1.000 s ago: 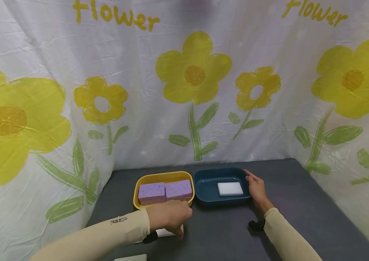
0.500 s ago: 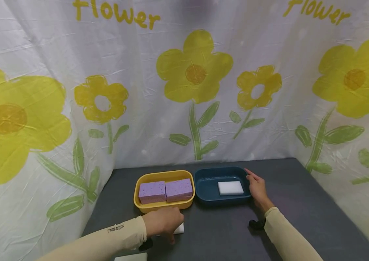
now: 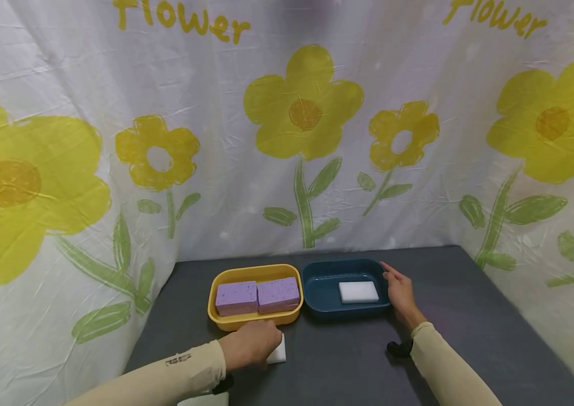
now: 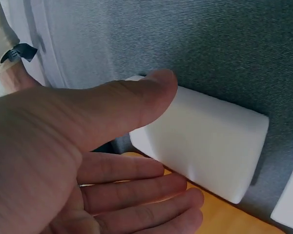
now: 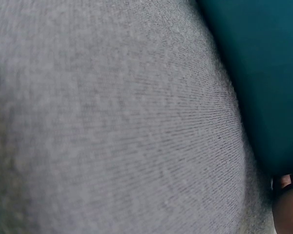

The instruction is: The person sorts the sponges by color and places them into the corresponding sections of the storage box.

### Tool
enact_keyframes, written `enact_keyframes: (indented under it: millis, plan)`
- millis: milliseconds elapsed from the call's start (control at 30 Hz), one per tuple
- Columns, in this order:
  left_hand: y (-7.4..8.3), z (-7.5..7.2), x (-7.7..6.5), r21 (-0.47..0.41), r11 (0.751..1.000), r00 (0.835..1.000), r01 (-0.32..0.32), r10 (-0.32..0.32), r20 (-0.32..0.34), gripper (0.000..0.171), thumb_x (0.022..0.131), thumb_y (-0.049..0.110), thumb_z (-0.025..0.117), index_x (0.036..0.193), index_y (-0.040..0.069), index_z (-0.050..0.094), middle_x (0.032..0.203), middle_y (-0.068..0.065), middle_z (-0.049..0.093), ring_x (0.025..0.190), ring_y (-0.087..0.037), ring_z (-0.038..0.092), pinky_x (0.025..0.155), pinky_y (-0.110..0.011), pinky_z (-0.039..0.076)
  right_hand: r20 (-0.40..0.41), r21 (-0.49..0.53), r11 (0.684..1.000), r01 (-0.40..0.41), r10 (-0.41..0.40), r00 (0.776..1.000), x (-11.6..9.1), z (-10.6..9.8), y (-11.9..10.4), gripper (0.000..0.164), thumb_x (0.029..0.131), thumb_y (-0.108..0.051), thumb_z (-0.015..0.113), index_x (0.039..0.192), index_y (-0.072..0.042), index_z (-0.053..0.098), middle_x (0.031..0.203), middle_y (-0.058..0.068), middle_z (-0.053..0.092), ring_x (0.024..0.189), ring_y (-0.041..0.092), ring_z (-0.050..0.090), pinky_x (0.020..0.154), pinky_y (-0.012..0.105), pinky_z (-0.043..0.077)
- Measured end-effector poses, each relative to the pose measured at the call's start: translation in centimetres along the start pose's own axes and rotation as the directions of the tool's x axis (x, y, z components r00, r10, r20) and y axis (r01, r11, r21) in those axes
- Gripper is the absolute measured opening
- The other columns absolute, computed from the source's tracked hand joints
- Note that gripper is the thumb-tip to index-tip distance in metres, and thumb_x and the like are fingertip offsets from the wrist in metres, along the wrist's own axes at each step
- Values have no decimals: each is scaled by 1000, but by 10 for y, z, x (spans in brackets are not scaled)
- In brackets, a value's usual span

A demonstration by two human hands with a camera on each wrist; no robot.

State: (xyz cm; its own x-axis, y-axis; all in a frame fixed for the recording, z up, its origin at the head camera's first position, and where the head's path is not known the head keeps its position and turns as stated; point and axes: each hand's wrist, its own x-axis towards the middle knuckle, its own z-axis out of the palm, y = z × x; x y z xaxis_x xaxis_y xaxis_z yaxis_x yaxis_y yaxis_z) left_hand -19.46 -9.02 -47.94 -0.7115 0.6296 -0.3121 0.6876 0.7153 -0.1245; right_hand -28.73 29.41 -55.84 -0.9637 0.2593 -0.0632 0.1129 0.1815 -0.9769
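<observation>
On the table (image 3: 338,361) by the yellow tray (image 3: 226,323), we judge the white sponge (image 4: 210,139) light and soft, best pinched by its long edges, our left hand (image 3: 251,345) spread over it, our right hand (image 3: 401,294) unclear in grip.

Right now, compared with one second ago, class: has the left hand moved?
Yes. In the head view, the left hand has shifted left and slightly toward the person, judged against the yellow tray.
</observation>
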Motion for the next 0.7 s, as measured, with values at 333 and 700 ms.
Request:
enact_keyframes:
  millis: [333,700]
  plan:
    - [-21,45,22,-17,999,996,-30,28,-89,35,74,24,103,97,15,78,81,1,71,66,-9,58,67,-33,61,-1,-2,1000,6,-6,1000,-2,0,1,48,117,-17,43,163,-8,52,173,21,40,147,38,48,122,46,39]
    - [-9,15,6,-52,999,999,14,-17,-46,36,75,23,103,99,12,78,84,-1,70,69,-9,59,70,-27,58,16,20,1000,17,-18,1000,-1,-1,2,48,117,-18,41,164,-8,50,177,18,32,157,34,32,123,51,26]
